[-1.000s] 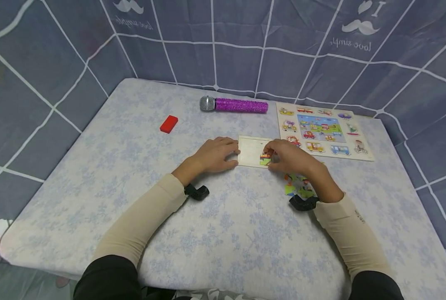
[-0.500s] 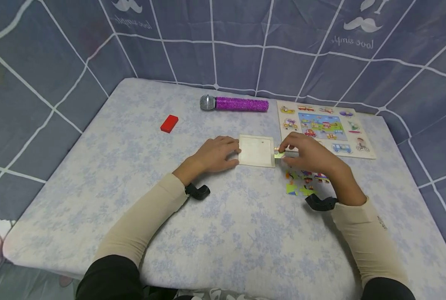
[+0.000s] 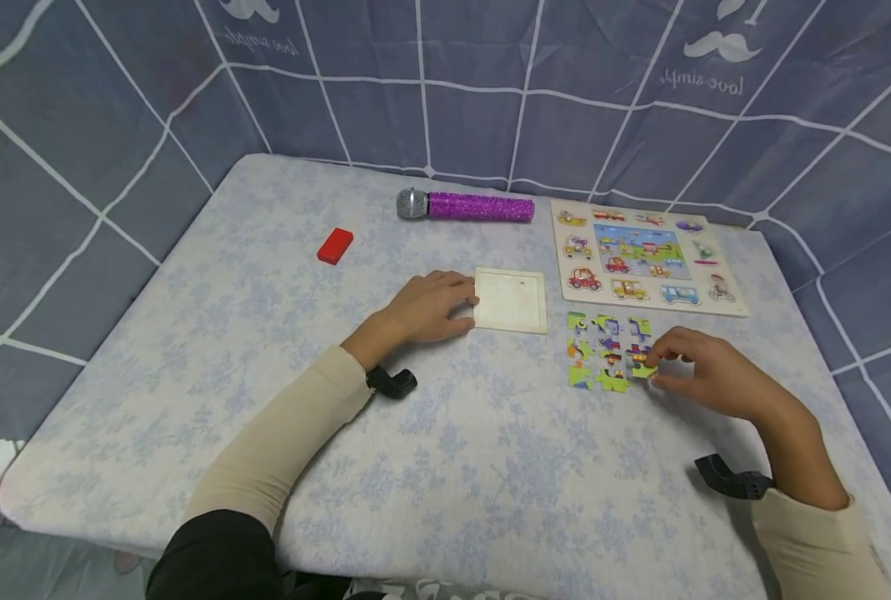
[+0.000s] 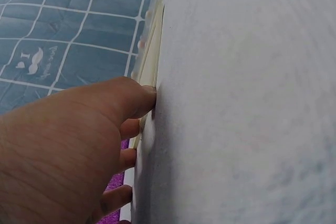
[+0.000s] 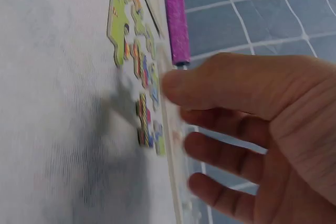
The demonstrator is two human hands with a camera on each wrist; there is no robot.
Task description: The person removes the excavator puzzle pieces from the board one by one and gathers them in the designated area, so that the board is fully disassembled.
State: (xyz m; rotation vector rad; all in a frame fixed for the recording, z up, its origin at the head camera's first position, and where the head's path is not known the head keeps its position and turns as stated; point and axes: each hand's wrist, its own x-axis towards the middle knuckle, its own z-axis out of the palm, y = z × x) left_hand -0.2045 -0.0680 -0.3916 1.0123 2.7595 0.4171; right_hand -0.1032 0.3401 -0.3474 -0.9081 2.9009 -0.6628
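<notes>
A shallow pale wooden puzzle tray (image 3: 510, 301) lies in the middle of the table in the head view. My left hand (image 3: 432, 308) is at its left edge, fingertips against the rim; in the left wrist view the thumb of the left hand (image 4: 73, 135) meets the same edge. To the right, my right hand (image 3: 703, 371) pinches a green puzzle piece (image 3: 643, 371) at the lower right of several spread pieces (image 3: 610, 350). In the right wrist view the right hand (image 5: 247, 124) hovers beside these pieces (image 5: 118, 30), its thumb hiding what is pinched.
A picture puzzle board (image 3: 643, 292) with vehicles lies behind the loose pieces. Further back rests a purple glitter microphone (image 3: 478, 207). A red block (image 3: 336, 246) sits left of it. A grid-patterned curtain (image 3: 385, 83) hangs along the table's far edge.
My right hand has carried the puzzle piece out of the tray, rightward and toward me, to the spread pieces. The tray's inside is now bare. My left hand has stayed at the tray's edge.
</notes>
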